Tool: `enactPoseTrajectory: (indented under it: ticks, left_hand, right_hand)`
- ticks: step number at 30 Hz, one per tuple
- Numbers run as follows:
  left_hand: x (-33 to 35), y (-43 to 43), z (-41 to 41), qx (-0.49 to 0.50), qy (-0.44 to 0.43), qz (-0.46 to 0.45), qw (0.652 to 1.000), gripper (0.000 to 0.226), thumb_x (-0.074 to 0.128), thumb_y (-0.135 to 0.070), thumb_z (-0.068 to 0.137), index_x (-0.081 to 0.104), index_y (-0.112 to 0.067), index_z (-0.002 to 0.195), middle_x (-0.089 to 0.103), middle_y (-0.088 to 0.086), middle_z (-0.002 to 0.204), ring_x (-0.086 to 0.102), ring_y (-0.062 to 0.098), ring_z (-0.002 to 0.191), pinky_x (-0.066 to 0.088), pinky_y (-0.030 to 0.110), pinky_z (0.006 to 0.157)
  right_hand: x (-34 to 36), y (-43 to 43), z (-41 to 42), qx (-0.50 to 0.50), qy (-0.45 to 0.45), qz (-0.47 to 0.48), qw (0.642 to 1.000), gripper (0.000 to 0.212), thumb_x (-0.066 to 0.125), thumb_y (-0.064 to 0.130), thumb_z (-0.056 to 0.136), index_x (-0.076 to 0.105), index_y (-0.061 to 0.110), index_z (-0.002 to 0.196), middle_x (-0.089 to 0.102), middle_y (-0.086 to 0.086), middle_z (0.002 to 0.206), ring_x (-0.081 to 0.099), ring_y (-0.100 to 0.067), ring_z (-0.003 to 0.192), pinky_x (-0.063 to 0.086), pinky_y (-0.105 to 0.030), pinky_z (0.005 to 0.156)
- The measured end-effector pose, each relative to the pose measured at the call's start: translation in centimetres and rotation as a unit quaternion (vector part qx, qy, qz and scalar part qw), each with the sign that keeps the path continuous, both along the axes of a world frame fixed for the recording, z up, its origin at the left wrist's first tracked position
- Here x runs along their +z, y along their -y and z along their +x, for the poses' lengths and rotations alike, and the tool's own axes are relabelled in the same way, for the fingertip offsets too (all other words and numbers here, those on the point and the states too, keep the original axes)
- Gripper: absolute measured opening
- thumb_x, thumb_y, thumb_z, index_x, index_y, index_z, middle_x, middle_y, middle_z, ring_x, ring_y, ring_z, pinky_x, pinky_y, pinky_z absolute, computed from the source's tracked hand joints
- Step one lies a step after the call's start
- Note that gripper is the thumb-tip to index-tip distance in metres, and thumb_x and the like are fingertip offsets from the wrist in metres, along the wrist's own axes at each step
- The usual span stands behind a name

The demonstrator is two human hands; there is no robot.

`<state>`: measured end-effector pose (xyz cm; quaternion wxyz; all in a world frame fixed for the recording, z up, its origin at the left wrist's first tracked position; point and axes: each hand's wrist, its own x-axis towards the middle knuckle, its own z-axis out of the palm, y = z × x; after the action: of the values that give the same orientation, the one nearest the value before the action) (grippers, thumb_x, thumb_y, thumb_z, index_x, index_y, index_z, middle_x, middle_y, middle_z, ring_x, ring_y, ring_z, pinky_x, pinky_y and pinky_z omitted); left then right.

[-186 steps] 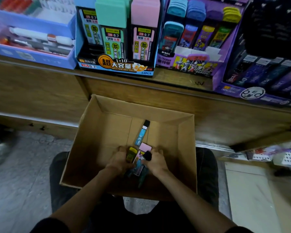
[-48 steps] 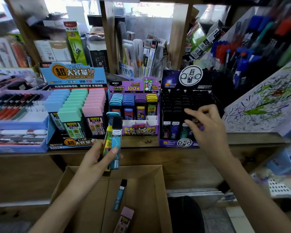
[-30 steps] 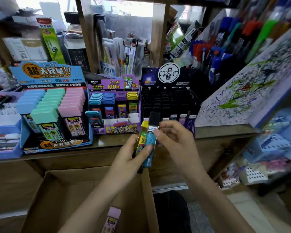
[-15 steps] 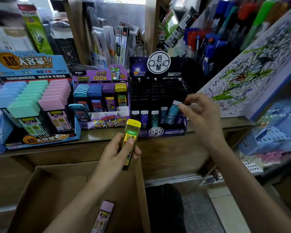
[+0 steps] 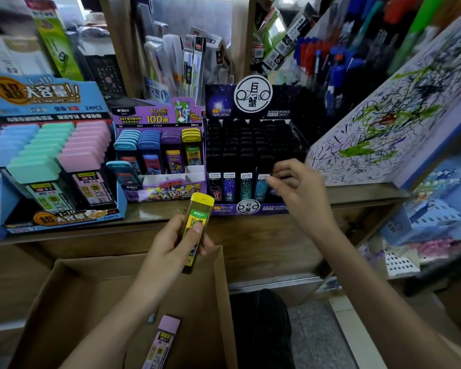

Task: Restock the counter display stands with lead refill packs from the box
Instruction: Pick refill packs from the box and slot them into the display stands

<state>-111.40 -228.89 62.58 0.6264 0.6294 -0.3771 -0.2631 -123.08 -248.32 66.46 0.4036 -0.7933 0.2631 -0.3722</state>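
The left hand grips a yellow refill pack (thumb across its label) over the box, long axis near upright, cap pointing up. The right hand, fingers curled, seems to pinch the top of a teal pack in the front row of the black stand.

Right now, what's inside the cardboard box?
A pink lead pack lies in the box. A small blue bit peeks from behind the left arm, which covers the rest.
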Motion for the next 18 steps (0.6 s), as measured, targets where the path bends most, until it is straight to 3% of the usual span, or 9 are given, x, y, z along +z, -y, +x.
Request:
enactPoseTrajectory:
  ticks: [5, 8, 11, 14, 16, 18]
  left_hand:
    - [-0.1, -0.4, 0.1, 0.004, -0.003, -0.002, 1.000, 0.026, 0.046, -0.030, 0.086, 0.055, -0.006, 0.094, 0.068, 0.002, 0.074, 0.061, 0.008, 0.065, 0.046, 0.012, 0.063]
    - [0.4, -0.5, 0.2, 0.005, -0.004, -0.009, 1.000, 0.028, 0.047, -0.031, 0.086, 0.056, -0.007, 0.095, 0.069, 0.002, 0.075, 0.061, 0.008, 0.066, 0.047, 0.012, 0.063]
    - [1.5, -0.7, 0.7, 0.012, 0.007, -0.033, 0.999, 0.027, 0.047, -0.031, 0.086, 0.057, -0.009, 0.099, 0.069, 0.002, 0.078, 0.061, 0.009, 0.066, 0.048, 0.014, 0.064]
    - [2.8, -0.7, 1.0, 0.008, 0.018, -0.056, 0.998, 0.027, 0.046, -0.030, 0.088, 0.056, -0.010, 0.103, 0.069, 0.002, 0.078, 0.061, 0.009, 0.067, 0.048, 0.014, 0.067]
    - [3.6, -0.4, 1.1, -0.004, 0.024, -0.067, 0.997, 0.026, 0.045, -0.027, 0.088, 0.056, -0.009, 0.104, 0.069, 0.002, 0.078, 0.062, 0.009, 0.068, 0.048, 0.014, 0.067]
    - [4.3, -0.1, 1.1, -0.015, 0.040, -0.070, 0.997, 0.026, 0.046, -0.027, 0.089, 0.056, -0.008, 0.104, 0.068, 0.001, 0.076, 0.062, 0.010, 0.070, 0.048, 0.016, 0.067]
  right_hand:
    - [-0.2, -0.4, 0.3, -0.041, -0.025, -0.039, 0.998, 0.010, 0.064, 0.015, 0.088, 0.063, 0.013, 0.097, 0.061, 0.010, 0.083, 0.061, -0.007, 0.081, 0.054, -0.023, 0.076]
    - [0.3, -0.7, -0.2, -0.080, -0.141, -0.211, 0.964, 0.018, 0.063, 0.024, 0.089, 0.066, 0.006, 0.091, 0.064, -0.003, 0.083, 0.060, -0.015, 0.074, 0.052, -0.029, 0.068]
    - [1.8, -1.3, -0.9, -0.100, -0.144, -0.297, 0.939, 0.028, 0.060, 0.033, 0.089, 0.066, 0.006, 0.083, 0.060, -0.002, 0.073, 0.055, -0.015, 0.063, 0.047, -0.026, 0.056]
    - [3.6, -3.0, -1.0, -0.034, -0.041, -0.216, 0.975, 0.018, 0.059, 0.032, 0.089, 0.066, 0.015, 0.085, 0.060, 0.008, 0.072, 0.056, -0.005, 0.065, 0.044, -0.012, 0.057]
    - [4.6, -4.6, 0.0, 0.043, 0.013, -0.102, 0.994, 0.010, 0.061, 0.030, 0.088, 0.064, 0.025, 0.096, 0.064, 0.013, 0.082, 0.060, -0.003, 0.077, 0.049, -0.013, 0.067]
    - [5.0, -5.9, 1.5, 0.105, 0.020, -0.031, 0.994, 0.018, 0.062, 0.028, 0.088, 0.060, 0.029, 0.106, 0.063, 0.013, 0.092, 0.061, -0.003, 0.087, 0.051, -0.018, 0.073]
